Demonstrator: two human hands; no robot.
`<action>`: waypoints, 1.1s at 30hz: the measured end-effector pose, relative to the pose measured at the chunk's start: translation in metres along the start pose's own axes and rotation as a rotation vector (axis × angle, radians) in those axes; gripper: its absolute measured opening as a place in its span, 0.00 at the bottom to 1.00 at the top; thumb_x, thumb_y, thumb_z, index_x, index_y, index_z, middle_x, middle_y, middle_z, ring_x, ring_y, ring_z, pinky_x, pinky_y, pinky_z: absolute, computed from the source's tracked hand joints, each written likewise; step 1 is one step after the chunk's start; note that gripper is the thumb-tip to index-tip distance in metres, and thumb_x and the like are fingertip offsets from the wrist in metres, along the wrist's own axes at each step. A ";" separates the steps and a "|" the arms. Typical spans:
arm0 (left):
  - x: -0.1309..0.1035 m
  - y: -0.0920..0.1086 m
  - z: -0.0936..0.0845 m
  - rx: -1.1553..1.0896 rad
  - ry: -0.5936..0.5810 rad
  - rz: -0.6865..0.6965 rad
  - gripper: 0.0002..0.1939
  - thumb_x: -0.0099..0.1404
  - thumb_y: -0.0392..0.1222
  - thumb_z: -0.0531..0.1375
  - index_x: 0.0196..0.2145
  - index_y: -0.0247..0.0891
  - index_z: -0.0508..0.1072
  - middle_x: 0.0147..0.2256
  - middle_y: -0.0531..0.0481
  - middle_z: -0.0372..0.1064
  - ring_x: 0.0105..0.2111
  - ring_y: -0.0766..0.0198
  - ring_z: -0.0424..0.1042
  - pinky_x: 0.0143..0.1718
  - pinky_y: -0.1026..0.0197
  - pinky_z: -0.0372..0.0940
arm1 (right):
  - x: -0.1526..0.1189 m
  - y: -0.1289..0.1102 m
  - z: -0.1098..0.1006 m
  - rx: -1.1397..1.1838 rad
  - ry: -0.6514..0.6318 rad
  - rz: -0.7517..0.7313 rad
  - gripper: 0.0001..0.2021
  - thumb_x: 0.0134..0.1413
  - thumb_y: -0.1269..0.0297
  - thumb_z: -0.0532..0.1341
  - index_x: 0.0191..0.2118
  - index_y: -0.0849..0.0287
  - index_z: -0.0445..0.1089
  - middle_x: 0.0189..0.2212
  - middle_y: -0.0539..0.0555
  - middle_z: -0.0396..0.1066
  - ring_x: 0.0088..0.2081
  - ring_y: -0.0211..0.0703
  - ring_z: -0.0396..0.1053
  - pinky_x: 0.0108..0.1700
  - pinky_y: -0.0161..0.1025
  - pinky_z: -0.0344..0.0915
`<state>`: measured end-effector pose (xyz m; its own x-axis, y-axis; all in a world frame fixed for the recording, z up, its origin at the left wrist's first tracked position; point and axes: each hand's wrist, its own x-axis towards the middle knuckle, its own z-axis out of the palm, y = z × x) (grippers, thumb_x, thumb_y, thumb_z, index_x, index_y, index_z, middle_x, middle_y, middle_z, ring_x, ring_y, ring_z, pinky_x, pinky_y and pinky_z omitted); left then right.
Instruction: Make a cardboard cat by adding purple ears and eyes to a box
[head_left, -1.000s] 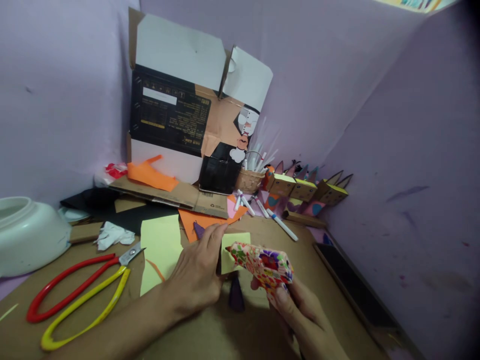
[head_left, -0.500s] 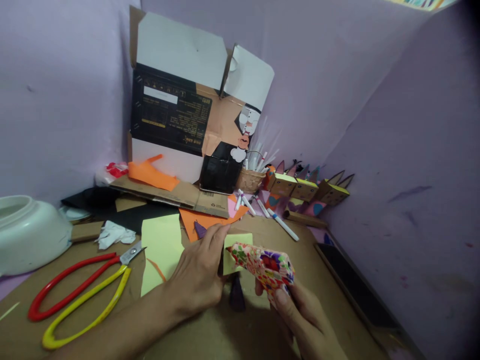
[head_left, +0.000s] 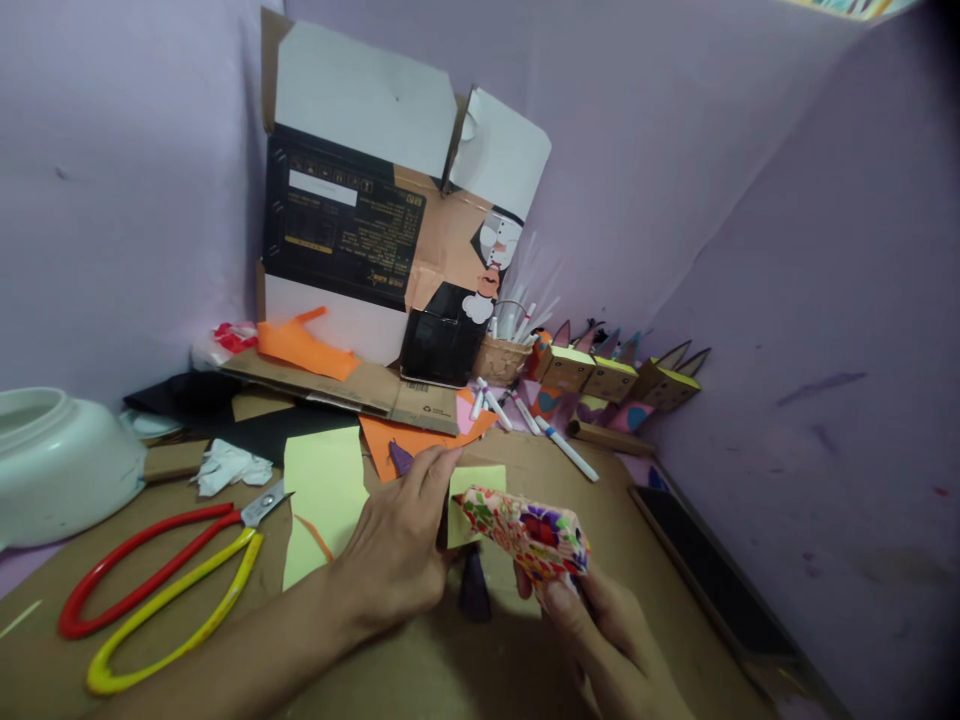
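Note:
My right hand is closed round the handle of a glue gun covered in floral material. The gun's dark tip is at a small yellow-topped cardboard box; whether it touches the paper I cannot tell. On the box's left side my left hand grips it, hiding most of that side. A pointed dark purple paper piece lies just below the box. Another purple piece rests on orange paper behind my left fingers. Pale yellow paper with an orange strip on it is left of this hand.
Large scissors with red and yellow handles lie open at left, near a white bowl and crumpled tissue. Markers, a basket and eared cardboard boxes stand behind. A dark tray-like object runs along the right.
Almost nothing differs. The view has shifted very slightly, while both hands, the glue gun and the small box keep their positions.

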<state>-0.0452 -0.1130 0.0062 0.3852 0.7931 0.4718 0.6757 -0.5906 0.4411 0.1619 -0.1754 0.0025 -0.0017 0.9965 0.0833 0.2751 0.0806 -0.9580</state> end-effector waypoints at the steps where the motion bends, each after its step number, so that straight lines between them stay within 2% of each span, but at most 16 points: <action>1: 0.000 0.000 0.000 0.005 0.003 -0.001 0.43 0.50 0.30 0.58 0.60 0.38 0.43 0.56 0.36 0.55 0.54 0.48 0.61 0.49 0.46 0.65 | 0.000 0.001 0.000 0.000 0.012 -0.001 0.18 0.49 0.48 0.61 0.35 0.58 0.74 0.26 0.55 0.70 0.27 0.45 0.65 0.26 0.36 0.63; 5: 0.000 0.002 -0.001 0.010 -0.005 -0.008 0.42 0.50 0.30 0.58 0.60 0.38 0.44 0.56 0.36 0.55 0.55 0.48 0.60 0.48 0.46 0.65 | 0.000 0.004 0.000 -0.027 0.054 -0.002 0.19 0.47 0.47 0.62 0.37 0.58 0.74 0.27 0.56 0.71 0.31 0.49 0.67 0.30 0.39 0.64; 9: 0.000 0.001 0.000 -0.037 -0.005 -0.047 0.40 0.52 0.31 0.59 0.59 0.39 0.46 0.56 0.38 0.56 0.54 0.49 0.61 0.49 0.47 0.64 | 0.002 0.000 0.000 -0.037 -0.004 0.013 0.20 0.49 0.45 0.59 0.36 0.58 0.75 0.22 0.53 0.67 0.24 0.43 0.63 0.25 0.37 0.61; 15: 0.008 -0.002 -0.003 -0.273 -0.066 -0.311 0.36 0.52 0.41 0.64 0.56 0.43 0.53 0.54 0.43 0.61 0.50 0.50 0.66 0.49 0.48 0.63 | 0.011 -0.012 0.003 0.090 -0.083 -0.012 0.24 0.53 0.44 0.56 0.40 0.62 0.73 0.14 0.45 0.53 0.17 0.33 0.50 0.19 0.32 0.50; 19: 0.014 0.002 -0.013 -0.400 -0.135 -0.402 0.34 0.53 0.43 0.62 0.56 0.42 0.55 0.50 0.43 0.66 0.49 0.50 0.68 0.47 0.49 0.65 | 0.016 -0.011 0.008 0.268 -0.147 -0.016 0.27 0.53 0.42 0.54 0.38 0.65 0.71 0.14 0.43 0.50 0.15 0.29 0.45 0.16 0.29 0.44; 22: 0.014 0.000 -0.012 -0.352 -0.146 -0.421 0.37 0.53 0.42 0.61 0.59 0.40 0.51 0.52 0.41 0.66 0.51 0.47 0.66 0.48 0.47 0.64 | 0.018 -0.011 0.008 0.351 -0.155 0.050 0.27 0.53 0.42 0.53 0.39 0.65 0.70 0.12 0.43 0.52 0.13 0.28 0.45 0.14 0.28 0.43; 25: 0.010 -0.009 -0.002 -0.291 -0.128 -0.407 0.42 0.53 0.38 0.59 0.62 0.38 0.45 0.53 0.38 0.65 0.51 0.46 0.66 0.47 0.46 0.63 | 0.020 -0.012 0.009 0.469 -0.171 0.147 0.27 0.52 0.41 0.54 0.41 0.64 0.69 0.10 0.42 0.53 0.11 0.29 0.44 0.12 0.27 0.43; 28: 0.008 -0.020 0.007 -0.274 -0.118 -0.372 0.44 0.52 0.37 0.59 0.63 0.37 0.43 0.53 0.37 0.65 0.51 0.47 0.67 0.46 0.47 0.64 | 0.022 -0.011 0.010 0.576 -0.197 0.170 0.27 0.50 0.41 0.56 0.42 0.64 0.68 0.10 0.42 0.53 0.10 0.28 0.44 0.11 0.27 0.43; 31: 0.010 -0.024 0.000 -0.177 -0.074 -0.344 0.44 0.51 0.41 0.61 0.62 0.37 0.46 0.56 0.34 0.59 0.52 0.45 0.65 0.46 0.47 0.65 | 0.024 -0.009 0.011 0.637 -0.196 0.140 0.26 0.51 0.42 0.56 0.41 0.64 0.69 0.10 0.42 0.54 0.10 0.27 0.44 0.11 0.26 0.45; 33: 0.013 -0.020 -0.013 -0.055 -0.027 -0.418 0.39 0.51 0.45 0.61 0.59 0.37 0.52 0.55 0.34 0.60 0.48 0.43 0.68 0.42 0.46 0.66 | 0.025 -0.009 0.011 0.665 -0.152 0.127 0.26 0.51 0.43 0.57 0.41 0.64 0.70 0.10 0.43 0.54 0.11 0.27 0.43 0.11 0.26 0.46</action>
<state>-0.0620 -0.0931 0.0132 0.1019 0.9694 0.2232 0.7429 -0.2234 0.6310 0.1487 -0.1512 0.0104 -0.1561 0.9872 -0.0336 -0.3660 -0.0894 -0.9263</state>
